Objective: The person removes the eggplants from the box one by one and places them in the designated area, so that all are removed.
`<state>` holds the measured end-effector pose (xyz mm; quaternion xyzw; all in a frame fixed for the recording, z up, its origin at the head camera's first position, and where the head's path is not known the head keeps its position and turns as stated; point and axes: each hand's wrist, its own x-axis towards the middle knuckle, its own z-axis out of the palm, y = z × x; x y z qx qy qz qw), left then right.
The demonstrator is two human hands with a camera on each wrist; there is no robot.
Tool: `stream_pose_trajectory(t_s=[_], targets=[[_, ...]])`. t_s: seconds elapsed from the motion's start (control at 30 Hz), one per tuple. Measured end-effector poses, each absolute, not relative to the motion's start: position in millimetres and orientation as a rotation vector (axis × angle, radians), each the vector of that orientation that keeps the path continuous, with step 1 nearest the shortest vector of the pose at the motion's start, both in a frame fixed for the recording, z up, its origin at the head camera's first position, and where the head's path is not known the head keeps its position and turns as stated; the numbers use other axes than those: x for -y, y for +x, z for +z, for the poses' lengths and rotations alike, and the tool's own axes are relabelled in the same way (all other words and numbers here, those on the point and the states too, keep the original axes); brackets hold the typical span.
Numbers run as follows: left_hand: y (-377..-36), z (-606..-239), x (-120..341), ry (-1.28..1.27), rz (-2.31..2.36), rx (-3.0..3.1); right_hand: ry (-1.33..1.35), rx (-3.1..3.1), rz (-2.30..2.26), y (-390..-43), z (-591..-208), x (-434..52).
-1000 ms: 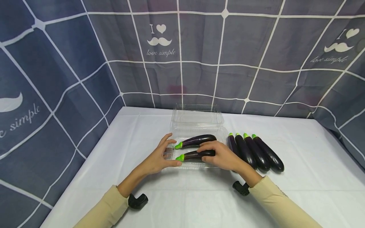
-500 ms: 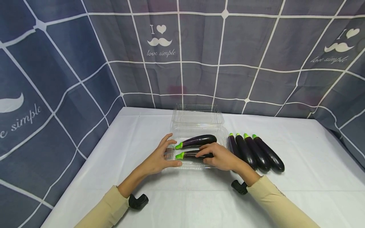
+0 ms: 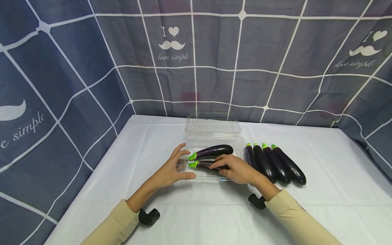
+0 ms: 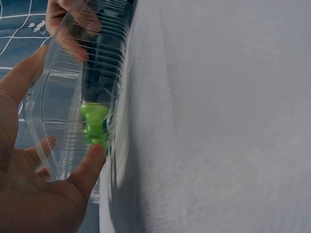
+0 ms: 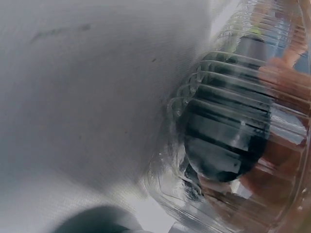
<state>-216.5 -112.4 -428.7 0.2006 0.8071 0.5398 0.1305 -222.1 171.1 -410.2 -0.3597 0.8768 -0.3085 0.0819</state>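
Observation:
A clear plastic clamshell container [image 3: 208, 175] lies unfolded on the table, its lid [image 3: 212, 126] turned back. Two dark purple eggplants with green stems lie in the base. My right hand [image 3: 239, 170] grips the nearer eggplant [image 3: 203, 164] from above, covering its thick end; the farther eggplant [image 3: 215, 149] lies behind it. My left hand [image 3: 169, 170] is spread at the container's left end, fingers fairly straight. In the left wrist view the thumb [image 4: 92, 167] touches the wall near the green stem [image 4: 95, 116]. Through the ribbed wall, the right wrist view shows the eggplant's rounded end [image 5: 218, 145].
Several more eggplants [image 3: 277, 166] lie side by side just right of the container, close to my right forearm. A white cloth [image 3: 196, 217] covers the table. Dark grid-patterned curtains [image 3: 214, 44] hang behind and at both sides.
The nearer eggplant has shifted slightly away from me, towards the farther one, and its stem has moved back. My right fingers have slid a little left along it. The left hand stays in place.

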Motion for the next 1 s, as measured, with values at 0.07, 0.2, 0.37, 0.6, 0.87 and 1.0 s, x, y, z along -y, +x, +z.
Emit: stream_pose_trajectory(t_s=[0.07, 0.2, 0.37, 0.6, 0.87, 1.0], targets=[[-216.7, -428.6, 112.2, 0.585, 1.563, -2.349, -1.070, -2.616, -0.926, -222.1, -409.6, -171.0], [-216.7, -428.4, 112.1, 0.593, 1.563, -2.354, -1.072, -2.618, -0.935, -222.0, -409.7, -171.6], [-217.1, -430.4, 112.4, 0.614, 1.570, -2.345, -1.032, -2.624, -0.990, -220.7, -410.8, -172.8], [-217.1, -431.0, 112.3, 0.620, 1.588, -2.322, -1.030, -2.620, -1.080, -220.1, -410.8, -174.0], [-217.2, -430.5, 112.2, 0.613, 1.577, -2.335, -0.998, -2.600, -1.140, -219.1, -409.9, -173.9], [-216.4, -429.9, 112.3, 0.609, 1.576, -2.338, -1.008, -2.601, -1.185, -219.3, -411.0, -174.7]])
